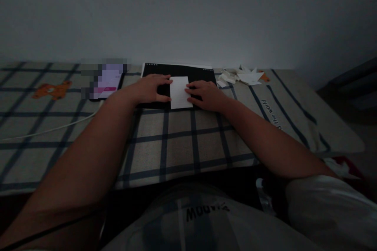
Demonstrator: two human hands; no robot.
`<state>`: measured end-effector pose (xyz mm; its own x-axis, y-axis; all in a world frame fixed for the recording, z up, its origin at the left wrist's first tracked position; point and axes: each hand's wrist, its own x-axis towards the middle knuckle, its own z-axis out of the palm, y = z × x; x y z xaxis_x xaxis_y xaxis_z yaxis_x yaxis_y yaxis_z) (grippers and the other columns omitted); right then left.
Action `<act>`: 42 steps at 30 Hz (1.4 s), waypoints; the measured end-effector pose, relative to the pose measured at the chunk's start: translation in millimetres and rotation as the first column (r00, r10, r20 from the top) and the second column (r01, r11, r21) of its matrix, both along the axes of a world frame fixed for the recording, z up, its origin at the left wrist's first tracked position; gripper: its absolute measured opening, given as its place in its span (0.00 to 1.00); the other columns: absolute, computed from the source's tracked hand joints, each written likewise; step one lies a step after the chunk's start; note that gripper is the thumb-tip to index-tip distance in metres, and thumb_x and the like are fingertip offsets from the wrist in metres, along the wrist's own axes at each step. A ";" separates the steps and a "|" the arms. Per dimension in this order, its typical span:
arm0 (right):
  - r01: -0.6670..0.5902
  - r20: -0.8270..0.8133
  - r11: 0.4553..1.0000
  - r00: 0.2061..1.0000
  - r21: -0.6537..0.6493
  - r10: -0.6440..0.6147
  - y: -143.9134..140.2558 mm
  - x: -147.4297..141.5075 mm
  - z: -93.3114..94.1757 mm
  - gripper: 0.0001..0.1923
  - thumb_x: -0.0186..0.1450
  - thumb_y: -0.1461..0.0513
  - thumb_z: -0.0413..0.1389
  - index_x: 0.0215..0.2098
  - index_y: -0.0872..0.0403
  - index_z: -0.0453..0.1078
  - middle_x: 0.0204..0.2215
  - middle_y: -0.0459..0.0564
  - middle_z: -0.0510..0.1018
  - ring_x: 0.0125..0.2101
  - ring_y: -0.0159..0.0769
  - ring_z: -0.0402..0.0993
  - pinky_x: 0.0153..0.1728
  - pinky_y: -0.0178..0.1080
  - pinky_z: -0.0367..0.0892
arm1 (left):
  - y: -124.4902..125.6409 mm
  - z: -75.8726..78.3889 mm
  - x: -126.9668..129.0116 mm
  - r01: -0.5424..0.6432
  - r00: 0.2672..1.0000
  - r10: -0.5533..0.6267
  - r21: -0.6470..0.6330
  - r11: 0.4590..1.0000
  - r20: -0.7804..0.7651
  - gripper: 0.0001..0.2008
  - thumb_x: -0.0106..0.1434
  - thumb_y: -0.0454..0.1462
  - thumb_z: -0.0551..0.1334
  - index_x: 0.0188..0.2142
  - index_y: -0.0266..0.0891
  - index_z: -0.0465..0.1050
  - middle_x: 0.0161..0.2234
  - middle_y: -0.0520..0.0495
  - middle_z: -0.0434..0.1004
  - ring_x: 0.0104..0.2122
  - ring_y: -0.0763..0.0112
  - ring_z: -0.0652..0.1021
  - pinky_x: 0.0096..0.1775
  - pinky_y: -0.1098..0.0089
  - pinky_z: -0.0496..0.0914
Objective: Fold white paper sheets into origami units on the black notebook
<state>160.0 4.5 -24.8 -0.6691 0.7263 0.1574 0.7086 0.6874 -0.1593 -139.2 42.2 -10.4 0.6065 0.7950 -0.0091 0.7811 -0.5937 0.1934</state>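
A small white sheet of paper (180, 93) lies flat on a black pad or folder (182, 69) with rows of small white marks along its far edge. My left hand (151, 88) reaches in from the left, fingers and thumb spread, their tips at the paper's left edge. On the opposite side, my right hand (207, 95) has its fingers apart, with the tips resting on the right edge of the paper. Both palms are over the black surface. Whether any fingertip goes under the sheet cannot be made out.
A phone (107, 80) with a lit screen and a white cable (70, 123) lies to the left. Folded white paper pieces (247, 76) are piled at the right. A checked tablecloth (176, 141) covers the table, against a grey wall (188, 15). The room is dim.
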 end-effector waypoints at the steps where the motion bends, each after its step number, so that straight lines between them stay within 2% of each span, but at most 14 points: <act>1: -0.002 0.000 1.000 1.000 0.003 0.002 0.1 0.1 -0.5 0.26 0.79 0.55 0.53 0.70 0.53 0.76 0.72 0.63 0.75 0.70 0.60 0.69 0.61 0.61 0.65 | -1.0 0.1 0.5 -0.006 1.000 0.006 -0.002 1.000 -0.011 0.46 0.64 0.60 0.64 0.76 0.41 0.67 0.80 0.38 0.60 0.77 0.44 0.65 0.75 0.49 0.58; 6: 0.002 0.010 1.000 1.000 0.012 -0.003 -0.7 -0.2 -0.3 0.26 0.80 0.54 0.53 0.71 0.54 0.75 0.72 0.64 0.74 0.70 0.60 0.68 0.62 0.60 0.65 | -8.3 3.4 5.7 -0.028 0.999 0.027 -0.006 1.000 -0.027 0.43 0.65 0.55 0.64 0.75 0.40 0.67 0.80 0.38 0.59 0.78 0.43 0.63 0.76 0.48 0.57; 11: 0.012 0.021 1.000 1.000 0.020 -0.012 -1.5 -0.4 -0.4 0.26 0.80 0.54 0.53 0.72 0.54 0.75 0.73 0.63 0.74 0.70 0.59 0.68 0.62 0.59 0.65 | -11.6 0.5 14.6 -0.082 0.995 0.079 0.055 0.995 0.066 0.32 0.75 0.51 0.51 0.69 0.39 0.75 0.75 0.39 0.71 0.74 0.47 0.69 0.74 0.49 0.61; 15: 0.007 0.019 0.999 1.000 0.031 -0.008 -1.5 0.0 -1.3 0.26 0.80 0.54 0.52 0.71 0.54 0.75 0.73 0.64 0.74 0.70 0.59 0.69 0.62 0.60 0.65 | -12.9 -5.2 20.2 -0.135 0.989 0.128 0.103 0.986 0.075 0.34 0.75 0.55 0.55 0.68 0.36 0.75 0.74 0.36 0.71 0.72 0.41 0.71 0.71 0.46 0.64; 21: -0.011 -0.022 0.999 1.000 0.031 0.012 1.5 2.5 -3.7 0.26 0.79 0.54 0.54 0.70 0.54 0.76 0.72 0.65 0.74 0.70 0.60 0.69 0.62 0.61 0.68 | -13.8 -7.1 21.7 -0.101 0.994 0.095 0.134 0.986 0.055 0.34 0.76 0.55 0.55 0.70 0.36 0.74 0.75 0.34 0.69 0.73 0.43 0.69 0.72 0.47 0.61; 24: -0.032 -0.093 0.999 0.995 0.036 0.035 5.1 5.8 -6.7 0.27 0.78 0.54 0.56 0.71 0.53 0.76 0.73 0.64 0.73 0.71 0.59 0.69 0.65 0.60 0.68 | -14.3 -6.2 22.8 -0.081 0.995 0.072 0.147 0.986 0.064 0.32 0.77 0.55 0.55 0.69 0.40 0.76 0.75 0.37 0.68 0.73 0.43 0.69 0.72 0.46 0.61; 27: -0.054 -0.187 0.997 0.980 0.056 0.063 8.9 9.6 -8.5 0.27 0.77 0.55 0.57 0.72 0.51 0.75 0.73 0.63 0.72 0.72 0.57 0.68 0.69 0.61 0.66 | -14.9 -4.8 24.5 -0.067 0.995 0.053 0.164 0.984 0.086 0.28 0.77 0.53 0.56 0.68 0.44 0.78 0.74 0.40 0.72 0.71 0.45 0.71 0.71 0.46 0.63; 30: -0.045 -0.254 0.995 0.965 0.089 0.066 11.3 12.2 -7.0 0.27 0.78 0.58 0.53 0.73 0.50 0.73 0.74 0.61 0.72 0.73 0.53 0.68 0.71 0.59 0.65 | -15.3 -3.4 26.2 -0.056 0.994 0.039 0.172 0.984 0.099 0.26 0.77 0.51 0.57 0.65 0.43 0.80 0.70 0.40 0.77 0.69 0.46 0.74 0.70 0.46 0.65; 33: -0.032 -0.244 0.994 0.968 0.104 0.057 12.1 13.8 -4.2 0.28 0.78 0.64 0.49 0.72 0.53 0.75 0.72 0.60 0.75 0.71 0.49 0.71 0.71 0.57 0.66 | -15.4 -2.8 27.3 -0.036 0.995 0.020 0.165 0.986 0.098 0.26 0.77 0.50 0.56 0.64 0.43 0.82 0.68 0.41 0.80 0.68 0.47 0.75 0.70 0.47 0.66; 37: -0.086 -0.156 0.995 0.983 0.058 0.094 11.5 15.9 -3.1 0.26 0.77 0.62 0.52 0.70 0.52 0.77 0.70 0.58 0.78 0.70 0.50 0.74 0.71 0.56 0.67 | -15.8 -4.0 26.6 -0.005 0.996 -0.008 0.137 0.991 0.091 0.28 0.77 0.51 0.55 0.66 0.42 0.80 0.70 0.41 0.78 0.70 0.49 0.75 0.72 0.49 0.65; 42: -0.146 -0.107 0.989 0.984 -0.003 0.145 9.4 17.7 -0.6 0.22 0.79 0.57 0.55 0.66 0.51 0.81 0.68 0.56 0.81 0.67 0.50 0.77 0.68 0.55 0.69 | -14.8 -6.0 21.8 0.016 1.000 -0.017 0.050 0.999 0.026 0.38 0.74 0.60 0.58 0.75 0.45 0.70 0.78 0.43 0.66 0.77 0.50 0.66 0.76 0.51 0.58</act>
<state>177.7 13.9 -25.5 -0.7475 0.6245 0.2262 0.5800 0.7797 -0.2360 -117.4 27.4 -16.4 0.6188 0.7841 0.0465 0.7663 -0.6157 0.1835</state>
